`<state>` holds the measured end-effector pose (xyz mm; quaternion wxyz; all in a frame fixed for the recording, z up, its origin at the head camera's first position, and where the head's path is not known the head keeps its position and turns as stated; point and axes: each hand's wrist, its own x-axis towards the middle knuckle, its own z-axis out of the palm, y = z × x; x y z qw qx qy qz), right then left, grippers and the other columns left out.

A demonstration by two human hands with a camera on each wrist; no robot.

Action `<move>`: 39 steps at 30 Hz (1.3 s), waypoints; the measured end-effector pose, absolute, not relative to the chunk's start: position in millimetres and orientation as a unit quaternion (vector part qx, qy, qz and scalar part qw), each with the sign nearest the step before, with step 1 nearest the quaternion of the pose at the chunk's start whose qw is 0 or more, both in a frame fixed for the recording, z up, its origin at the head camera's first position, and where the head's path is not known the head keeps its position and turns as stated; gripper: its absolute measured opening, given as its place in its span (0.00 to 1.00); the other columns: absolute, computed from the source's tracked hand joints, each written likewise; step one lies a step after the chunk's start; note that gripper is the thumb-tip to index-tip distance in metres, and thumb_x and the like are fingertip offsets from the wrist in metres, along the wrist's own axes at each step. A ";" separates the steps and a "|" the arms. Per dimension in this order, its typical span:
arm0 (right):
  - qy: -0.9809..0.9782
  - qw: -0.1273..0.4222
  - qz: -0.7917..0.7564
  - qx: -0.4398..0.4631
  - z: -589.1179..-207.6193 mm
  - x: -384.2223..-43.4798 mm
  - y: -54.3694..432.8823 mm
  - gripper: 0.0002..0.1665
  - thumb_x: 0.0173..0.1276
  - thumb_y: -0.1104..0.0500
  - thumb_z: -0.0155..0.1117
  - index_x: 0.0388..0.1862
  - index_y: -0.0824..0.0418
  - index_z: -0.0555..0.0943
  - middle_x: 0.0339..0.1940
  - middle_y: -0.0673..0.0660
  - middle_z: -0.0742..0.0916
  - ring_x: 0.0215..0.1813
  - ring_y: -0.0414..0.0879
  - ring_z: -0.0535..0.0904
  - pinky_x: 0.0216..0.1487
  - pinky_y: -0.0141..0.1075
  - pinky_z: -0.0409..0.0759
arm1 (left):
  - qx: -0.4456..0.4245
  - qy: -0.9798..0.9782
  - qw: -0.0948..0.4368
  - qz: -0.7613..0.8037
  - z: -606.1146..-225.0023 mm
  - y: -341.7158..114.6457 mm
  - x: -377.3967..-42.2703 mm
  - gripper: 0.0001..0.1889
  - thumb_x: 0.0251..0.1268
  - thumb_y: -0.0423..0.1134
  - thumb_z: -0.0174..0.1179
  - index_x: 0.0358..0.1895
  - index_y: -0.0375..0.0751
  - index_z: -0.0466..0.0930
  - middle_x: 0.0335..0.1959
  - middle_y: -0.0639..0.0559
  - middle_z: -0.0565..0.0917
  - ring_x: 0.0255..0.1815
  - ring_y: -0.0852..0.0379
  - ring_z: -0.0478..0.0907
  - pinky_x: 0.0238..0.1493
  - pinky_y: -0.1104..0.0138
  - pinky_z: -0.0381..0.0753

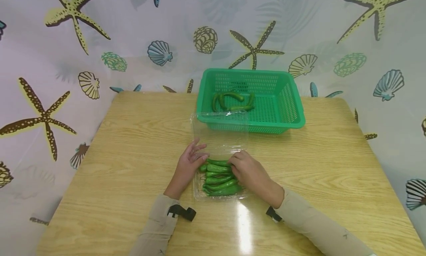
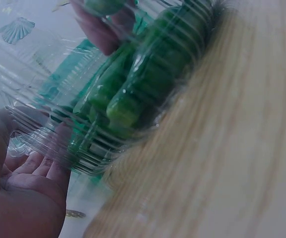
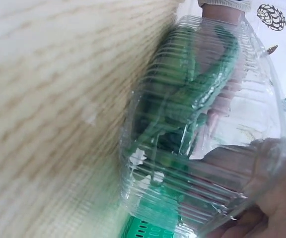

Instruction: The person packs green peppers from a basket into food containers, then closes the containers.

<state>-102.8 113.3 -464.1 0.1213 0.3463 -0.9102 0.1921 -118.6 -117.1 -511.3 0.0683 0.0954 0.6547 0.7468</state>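
A clear plastic clamshell box (image 1: 196, 193) lies on the table with its lid (image 1: 219, 134) folded back. Several long green chili peppers (image 1: 217, 180) lie side by side in its tray. At the tray's back, my right hand (image 1: 249, 172) pinches the right end of one green chili pepper (image 1: 217, 162). My left hand (image 1: 189, 165) is at the tray's left back corner, its thumb by that pepper's other end and its fingers loosely spread. In the left wrist view, the ribbed wall partly covers the left hand (image 2: 34, 188). The right hand (image 3: 262, 183) shows partly through the plastic.
A green plastic basket (image 1: 293, 100) stands behind the box with a few green peppers (image 1: 234, 97) at its left. The box's lid leans against the basket's front rim. Bare wooden table (image 1: 143, 137) extends to both sides, and a patterned curtain (image 1: 133, 26) hangs behind.
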 end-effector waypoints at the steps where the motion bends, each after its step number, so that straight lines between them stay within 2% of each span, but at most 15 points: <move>1: -0.912 0.118 0.190 0.344 -462.7 -103.0 113.6 0.08 0.56 0.69 0.65 0.35 0.62 0.83 0.36 0.53 0.83 0.42 0.46 0.76 0.45 0.33 0.79 | 0.097 0.655 0.066 0.746 -511.8 -116.9 -118.4 0.36 0.64 0.36 0.58 0.72 0.44 0.50 0.63 0.40 0.67 0.56 0.48 0.73 0.52 0.63 0.78; 6: -0.916 0.107 0.191 0.335 -451.6 -106.7 117.5 0.08 0.57 0.67 0.66 0.36 0.61 0.84 0.37 0.52 0.84 0.43 0.45 0.77 0.45 0.33 0.79 | 0.098 0.658 0.063 0.744 -512.6 -116.5 -117.9 0.36 0.64 0.36 0.59 0.72 0.44 0.50 0.63 0.40 0.67 0.56 0.49 0.74 0.52 0.63 0.78; 13: -0.900 0.156 0.256 0.315 -426.1 -124.1 135.6 0.07 0.62 0.64 0.64 0.39 0.61 0.84 0.36 0.51 0.85 0.42 0.45 0.79 0.43 0.36 0.80 | 0.096 0.651 0.077 0.749 -502.6 -116.5 -116.4 0.35 0.65 0.31 0.56 0.72 0.42 0.49 0.64 0.36 0.65 0.58 0.45 0.72 0.53 0.62 0.77; 22: -0.888 0.187 0.319 0.273 -400.6 -158.6 168.8 0.08 0.66 0.64 0.60 0.42 0.63 0.83 0.36 0.55 0.84 0.38 0.46 0.78 0.38 0.42 0.79 | 0.098 0.658 0.084 0.742 -485.6 -116.1 -110.7 0.35 0.66 0.29 0.54 0.73 0.38 0.47 0.65 0.32 0.63 0.59 0.40 0.69 0.54 0.62 0.76; 25: -0.889 0.191 0.324 0.263 -395.8 -169.8 176.8 0.09 0.66 0.64 0.59 0.42 0.65 0.82 0.37 0.56 0.84 0.38 0.46 0.78 0.38 0.42 0.80 | 0.095 0.656 0.086 0.743 -486.4 -116.4 -110.9 0.35 0.66 0.29 0.54 0.72 0.41 0.48 0.65 0.33 0.63 0.59 0.40 0.70 0.54 0.63 0.76; 32: -0.911 0.147 0.306 0.236 -391.4 -192.6 185.4 0.11 0.68 0.61 0.56 0.44 0.65 0.82 0.39 0.58 0.84 0.40 0.50 0.79 0.39 0.45 0.79 | 0.096 0.651 0.081 0.749 -501.3 -117.5 -116.3 0.35 0.65 0.31 0.56 0.72 0.49 0.51 0.65 0.36 0.64 0.58 0.43 0.71 0.53 0.65 0.77; 39: -0.930 0.084 0.291 0.207 -395.9 -218.0 188.5 0.12 0.70 0.61 0.55 0.47 0.64 0.80 0.44 0.59 0.83 0.44 0.52 0.79 0.44 0.48 0.78 | 0.096 0.662 0.066 0.741 -513.2 -117.9 -118.2 0.37 0.64 0.36 0.59 0.73 0.46 0.50 0.64 0.40 0.67 0.56 0.49 0.73 0.53 0.65 0.77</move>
